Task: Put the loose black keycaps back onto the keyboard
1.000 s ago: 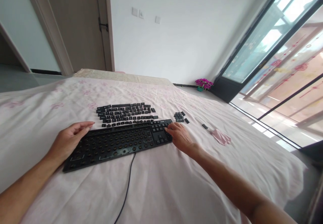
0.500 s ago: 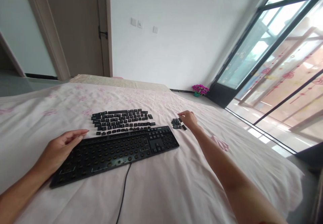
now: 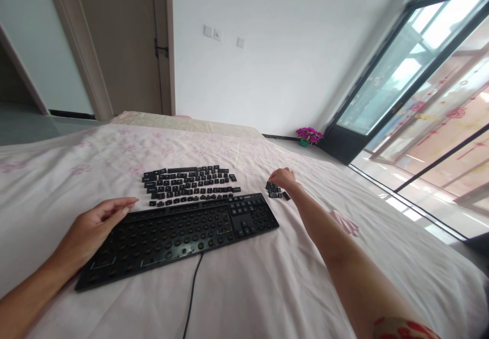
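Observation:
A black computer keyboard (image 3: 171, 234) lies at a slant on the sheet. Most of its left and middle section is bare of keycaps, while keys remain at the right end. My left hand (image 3: 91, 227) rests at the keyboard's left end, its fingers stretched out and the thumb a little apart, with nothing visible in it. Beyond the keyboard, loose black keycaps (image 3: 187, 182) lie in rows. My right hand (image 3: 283, 177) is at a smaller keycap cluster (image 3: 274, 188) to the right, fingertips closed on a keycap that they mostly cover.
A pale pink floral sheet (image 3: 237, 293) spreads under everything. The keyboard's cable (image 3: 194, 288) runs toward me. A pink glove-like cloth (image 3: 346, 223) lies right of my forearm. Beyond the bed are a flower pot (image 3: 308, 136), a door (image 3: 118, 38) and glass doors (image 3: 412, 79).
My right hand has lowered its fingertips onto the small keycap cluster. The whole view has shifted slightly. My left hand and the keyboard stay in place.

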Demonstrator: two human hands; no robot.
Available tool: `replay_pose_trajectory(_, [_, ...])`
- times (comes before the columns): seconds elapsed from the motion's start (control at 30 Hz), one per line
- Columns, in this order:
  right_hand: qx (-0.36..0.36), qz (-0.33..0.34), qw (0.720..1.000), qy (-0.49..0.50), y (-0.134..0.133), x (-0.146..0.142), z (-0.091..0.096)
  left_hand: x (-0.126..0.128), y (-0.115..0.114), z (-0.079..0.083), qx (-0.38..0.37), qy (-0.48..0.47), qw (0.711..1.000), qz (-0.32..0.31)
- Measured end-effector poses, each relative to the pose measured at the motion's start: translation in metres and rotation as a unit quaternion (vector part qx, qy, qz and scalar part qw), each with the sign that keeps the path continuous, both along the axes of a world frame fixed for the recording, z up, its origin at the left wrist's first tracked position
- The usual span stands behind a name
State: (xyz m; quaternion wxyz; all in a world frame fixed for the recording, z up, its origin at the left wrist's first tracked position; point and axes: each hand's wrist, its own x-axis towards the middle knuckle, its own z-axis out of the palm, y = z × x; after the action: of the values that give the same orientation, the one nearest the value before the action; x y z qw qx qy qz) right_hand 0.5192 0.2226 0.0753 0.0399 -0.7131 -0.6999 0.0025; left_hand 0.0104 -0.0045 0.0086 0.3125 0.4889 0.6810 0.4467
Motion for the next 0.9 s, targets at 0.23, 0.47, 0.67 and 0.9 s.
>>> replay_pose_trajectory(0.23, [0.016,0.06,0.998,0.012,-0.004,-0.026,-0.005,0.004,0.001,0.003,0.002,0.003,1.0,0.004])
replay_pose_trajectory(0.47, [0.039,0.111,0.993,-0.004,-0.014,-0.043,-0.014,0.004,0.0,0.005,0.003,0.0,1.0,0.001])
replay_pose_trajectory(0.67, [0.058,0.151,0.987,-0.027,-0.015,-0.041,-0.016,0.002,0.0,0.002,0.001,0.011,1.0,0.001])
replay_pose_trajectory(0.9, [0.076,0.178,0.98,-0.042,-0.015,-0.045,-0.016,0.0,0.0,0.001,0.005,0.009,1.0,-0.003])
